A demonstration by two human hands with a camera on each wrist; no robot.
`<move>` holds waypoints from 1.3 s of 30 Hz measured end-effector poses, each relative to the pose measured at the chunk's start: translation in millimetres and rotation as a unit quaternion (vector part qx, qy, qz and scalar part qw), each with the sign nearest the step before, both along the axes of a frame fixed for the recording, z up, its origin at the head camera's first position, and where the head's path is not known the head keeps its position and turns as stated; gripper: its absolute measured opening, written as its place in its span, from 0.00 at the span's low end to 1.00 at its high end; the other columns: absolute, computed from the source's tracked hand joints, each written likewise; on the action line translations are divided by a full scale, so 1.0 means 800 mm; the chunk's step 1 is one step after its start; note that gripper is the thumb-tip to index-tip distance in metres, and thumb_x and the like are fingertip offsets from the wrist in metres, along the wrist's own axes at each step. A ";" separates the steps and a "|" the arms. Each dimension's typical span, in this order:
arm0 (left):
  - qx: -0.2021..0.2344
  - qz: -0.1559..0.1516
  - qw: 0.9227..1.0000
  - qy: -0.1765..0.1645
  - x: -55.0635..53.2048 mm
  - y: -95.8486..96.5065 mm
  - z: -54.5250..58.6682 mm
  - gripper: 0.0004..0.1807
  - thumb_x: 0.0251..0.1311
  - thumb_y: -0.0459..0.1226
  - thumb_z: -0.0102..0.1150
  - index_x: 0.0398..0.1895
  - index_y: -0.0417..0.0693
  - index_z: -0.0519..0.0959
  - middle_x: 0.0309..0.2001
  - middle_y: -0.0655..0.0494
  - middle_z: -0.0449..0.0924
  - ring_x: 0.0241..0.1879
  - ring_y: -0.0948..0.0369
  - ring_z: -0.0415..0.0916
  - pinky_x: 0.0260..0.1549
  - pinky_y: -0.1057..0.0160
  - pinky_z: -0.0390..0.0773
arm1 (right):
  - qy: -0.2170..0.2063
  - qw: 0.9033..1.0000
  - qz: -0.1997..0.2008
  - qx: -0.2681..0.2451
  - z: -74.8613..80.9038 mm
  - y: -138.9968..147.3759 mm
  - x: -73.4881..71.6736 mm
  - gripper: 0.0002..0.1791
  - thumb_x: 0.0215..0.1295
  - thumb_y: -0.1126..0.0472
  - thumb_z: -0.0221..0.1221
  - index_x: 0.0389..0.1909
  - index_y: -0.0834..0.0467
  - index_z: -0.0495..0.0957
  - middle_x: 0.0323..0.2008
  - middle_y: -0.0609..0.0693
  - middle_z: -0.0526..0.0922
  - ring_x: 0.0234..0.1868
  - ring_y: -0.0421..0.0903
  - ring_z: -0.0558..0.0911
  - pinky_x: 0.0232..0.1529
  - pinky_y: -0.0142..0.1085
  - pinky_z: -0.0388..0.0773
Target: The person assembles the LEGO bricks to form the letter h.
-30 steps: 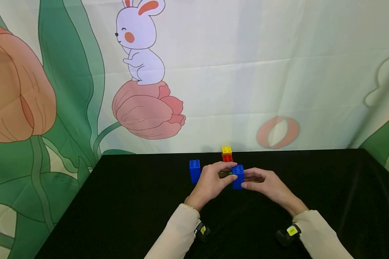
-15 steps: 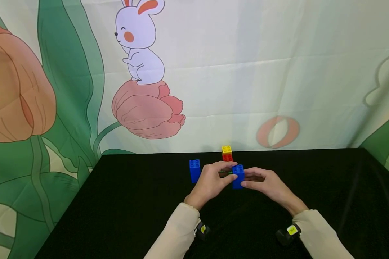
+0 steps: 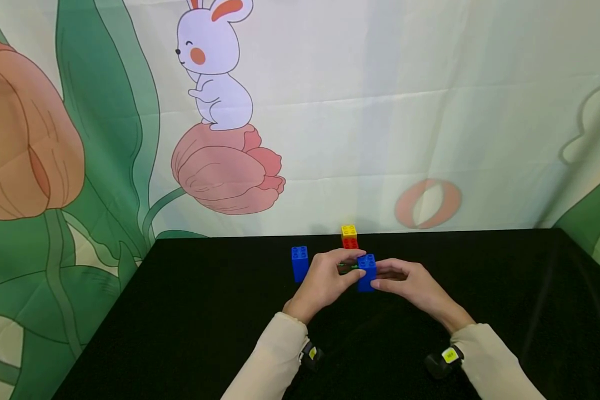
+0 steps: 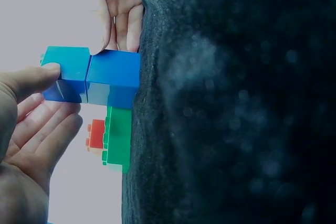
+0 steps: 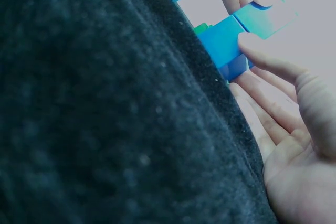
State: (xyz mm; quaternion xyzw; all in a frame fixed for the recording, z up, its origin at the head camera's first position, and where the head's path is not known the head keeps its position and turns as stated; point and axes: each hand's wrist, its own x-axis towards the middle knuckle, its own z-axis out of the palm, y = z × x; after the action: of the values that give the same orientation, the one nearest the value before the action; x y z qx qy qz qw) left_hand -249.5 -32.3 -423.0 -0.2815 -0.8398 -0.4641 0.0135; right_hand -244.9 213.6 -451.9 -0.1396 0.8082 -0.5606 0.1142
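Left hand (image 3: 325, 280): thumb in front, fingers behind, pinching the upper blue brick (image 4: 65, 62). Right hand (image 3: 412, 284): thumb and fingers pinch the lower blue brick (image 4: 114, 72) from its right side, thumb just below the seam. The two bricks stand upright, one on the other, near the middle of the bench's far half; a thin dark line shows at the join, and whether they are fully seated cannot be told.

Just behind: studded green brick (image 4: 119, 137), low on the cloth; only slivers show from the head, between the left fingers. Contact with the lower blue brick unclear. Further back, yellow brick (image 3: 349, 229) atop red brick (image 3: 350, 243); the red one's base is hidden, probably resting on the green, though the left-wrist view is too hazy to settle it. To the left, apart from the held pair, an upright blue tower (image 3: 300, 264), partly behind the left hand and cut off in the right-wrist view.

Bench (image 3: 205, 311): covered in black cloth, its fuzzy texture blurred in both wrist views. Cream sleeves (image 3: 270, 355), cut off below; black wrist cameras (image 3: 437, 366) on straps. Behind, a creased pale curtain (image 3: 330, 139), printed with rabbit, tulips and green leaves.
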 end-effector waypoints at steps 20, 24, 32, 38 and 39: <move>-0.025 -0.011 0.999 0.021 -0.001 0.002 0.005 0.21 0.73 0.37 0.68 0.66 0.45 0.81 0.62 0.51 0.84 0.58 0.62 0.83 0.59 0.63 0.81 | 0.001 1.000 -0.006 0.003 0.001 0.000 0.001 0.31 0.70 0.50 0.70 0.68 0.59 0.77 0.61 0.58 0.83 0.61 0.55 0.83 0.62 0.50 0.81; -0.031 -0.012 0.999 0.023 -0.001 0.002 0.005 0.21 0.73 0.37 0.67 0.66 0.45 0.81 0.62 0.51 0.84 0.58 0.62 0.83 0.60 0.63 0.81 | -0.003 1.000 -0.008 0.001 0.001 0.000 0.001 0.30 0.70 0.50 0.70 0.68 0.59 0.77 0.61 0.58 0.83 0.61 0.55 0.83 0.62 0.50 0.81; -0.032 -0.013 0.999 0.026 -0.003 0.007 0.006 0.21 0.73 0.37 0.67 0.67 0.45 0.81 0.61 0.51 0.84 0.58 0.61 0.83 0.60 0.64 0.80 | 0.002 1.000 -0.010 0.000 0.001 0.004 -0.001 0.30 0.70 0.51 0.70 0.68 0.60 0.77 0.60 0.59 0.83 0.60 0.56 0.83 0.62 0.50 0.81; -0.022 -0.014 0.999 0.026 0.000 0.004 0.002 0.21 0.73 0.37 0.67 0.67 0.44 0.81 0.61 0.51 0.84 0.58 0.61 0.83 0.59 0.64 0.81 | 0.006 1.000 -0.005 0.000 -0.004 0.003 -0.001 0.29 0.70 0.53 0.70 0.67 0.61 0.77 0.60 0.59 0.84 0.59 0.55 0.84 0.61 0.49 0.82; -0.020 -0.014 0.999 0.024 0.000 0.003 0.002 0.21 0.73 0.37 0.67 0.67 0.44 0.81 0.61 0.51 0.84 0.58 0.61 0.83 0.59 0.64 0.80 | 0.007 1.000 -0.004 -0.004 -0.004 0.003 -0.001 0.29 0.70 0.53 0.70 0.67 0.61 0.77 0.60 0.59 0.83 0.59 0.55 0.84 0.61 0.49 0.82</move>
State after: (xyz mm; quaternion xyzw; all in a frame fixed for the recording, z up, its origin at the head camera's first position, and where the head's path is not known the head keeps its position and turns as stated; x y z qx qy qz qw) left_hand -249.9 -30.0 -421.4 -0.3044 -0.8443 -0.4403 0.0220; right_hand -245.6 215.7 -454.8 -0.1412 0.8073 -0.5632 0.1059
